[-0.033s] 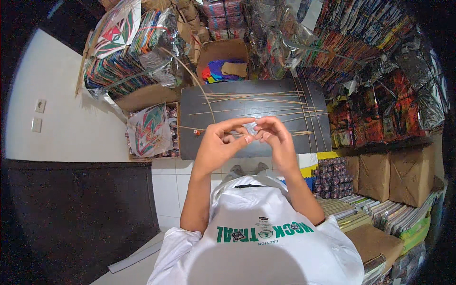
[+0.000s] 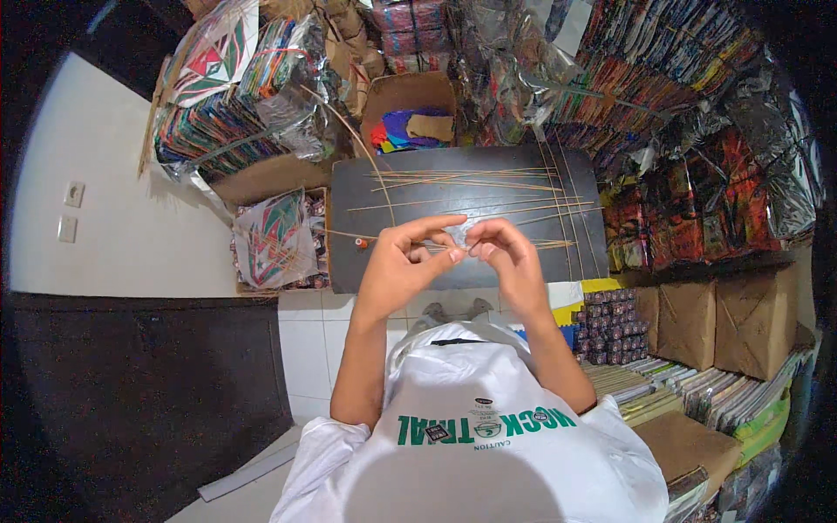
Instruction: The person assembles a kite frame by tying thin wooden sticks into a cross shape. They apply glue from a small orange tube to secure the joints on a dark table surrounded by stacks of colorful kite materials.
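Note:
My left hand (image 2: pixel 394 261) is held over the dark table, thumb and index finger pinched together. A thin curved bamboo stick (image 2: pixel 359 139) runs down from the upper left to this hand, and another bamboo stick (image 2: pixel 349 234) passes behind it from the left. Close beside it my right hand (image 2: pixel 512 261) has its thumb and fingertips pressed together; what lies between them is too small to make out. The two sets of fingertips nearly meet. Several long thin bamboo sticks (image 2: pixel 462 181) lie across the table beyond the hands. A small orange spool (image 2: pixel 361 243) sits left of my left hand.
The black table (image 2: pixel 349 270) stands before me. An open cardboard box (image 2: pixel 405 87) with coloured pieces is behind it. Another box (image 2: pixel 324 235) with printed sheets stands left. Bundled stacks (image 2: pixel 649 74) rise at the far right; brown paper parcels (image 2: pixel 754 322) and small stacked packs (image 2: pixel 610 327) sit nearer.
The fingertips of my right hand have shifted slightly and drawn closer together. The curved bamboo stick's upper end has moved a little to the right. My left hand stays in place.

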### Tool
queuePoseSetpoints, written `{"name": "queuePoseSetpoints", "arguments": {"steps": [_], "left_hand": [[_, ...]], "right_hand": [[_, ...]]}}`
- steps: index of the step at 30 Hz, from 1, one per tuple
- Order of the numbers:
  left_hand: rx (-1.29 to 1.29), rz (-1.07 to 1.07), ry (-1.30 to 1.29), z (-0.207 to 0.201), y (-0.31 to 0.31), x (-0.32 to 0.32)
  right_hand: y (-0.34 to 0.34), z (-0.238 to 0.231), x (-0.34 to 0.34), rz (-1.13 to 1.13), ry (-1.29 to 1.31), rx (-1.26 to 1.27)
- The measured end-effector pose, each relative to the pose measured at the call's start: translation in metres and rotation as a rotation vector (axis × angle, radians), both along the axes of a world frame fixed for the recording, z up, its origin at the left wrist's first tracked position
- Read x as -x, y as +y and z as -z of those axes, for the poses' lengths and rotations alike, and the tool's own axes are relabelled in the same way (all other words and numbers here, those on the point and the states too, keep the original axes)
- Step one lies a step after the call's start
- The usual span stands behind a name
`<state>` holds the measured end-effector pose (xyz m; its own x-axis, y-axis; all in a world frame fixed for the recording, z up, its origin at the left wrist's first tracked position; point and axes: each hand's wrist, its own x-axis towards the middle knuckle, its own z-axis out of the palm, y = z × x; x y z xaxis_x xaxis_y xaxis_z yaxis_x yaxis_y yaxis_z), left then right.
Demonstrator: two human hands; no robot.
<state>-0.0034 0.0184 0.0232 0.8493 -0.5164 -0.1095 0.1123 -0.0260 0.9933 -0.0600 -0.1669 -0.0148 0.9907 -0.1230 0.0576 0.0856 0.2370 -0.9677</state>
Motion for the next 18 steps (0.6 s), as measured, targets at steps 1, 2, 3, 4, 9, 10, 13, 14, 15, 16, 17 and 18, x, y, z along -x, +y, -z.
{"name": "queuePoseSetpoints", "arguments": {"steps": [1,2,3,4,9,10,13,14,15,16,17,18], "left_hand": [[-0.004,0.011,-0.014,0.001,0.0,-0.001],[-0.008,0.022,-0.028,0.003,0.0,-0.002],[-0.013,0.033,-0.042,0.005,0.0,-0.002],[-0.044,0.035,-0.038,0.003,0.0,-0.001],[-0.127,0.036,-0.031,0.004,-0.003,0.003],[-0.138,0.034,-0.051,0.005,-0.003,0.003],[-0.179,-0.002,-0.109,0.008,-0.005,0.007],[-0.198,-0.033,-0.126,0.008,-0.008,0.009],[-0.217,-0.064,-0.143,0.008,-0.009,0.01],[-0.248,-0.064,-0.157,0.007,-0.008,0.011],[-0.279,-0.065,-0.17,0.006,-0.007,0.011],[-0.309,-0.065,-0.184,0.006,-0.006,0.011]], "right_hand": [[-0.003,0.004,0.001,-0.008,-0.015,0.073],[-0.006,0.011,0.001,-0.015,-0.031,0.145],[-0.008,0.014,0.001,-0.023,-0.046,0.218],[-0.007,0.011,0.002,-0.023,-0.039,0.242],[-0.009,0.004,0.005,-0.035,-0.031,0.424],[-0.008,0.004,0.005,-0.011,-0.032,0.427],[-0.004,0.008,0.006,0.054,-0.003,0.412],[-0.003,0.012,0.007,0.072,0.026,0.391],[-0.002,0.016,0.008,0.089,0.055,0.37],[-0.001,0.017,0.01,0.09,0.071,0.327],[0.001,0.019,0.01,0.09,0.088,0.283],[0.002,0.019,0.011,0.091,0.104,0.24]]}}
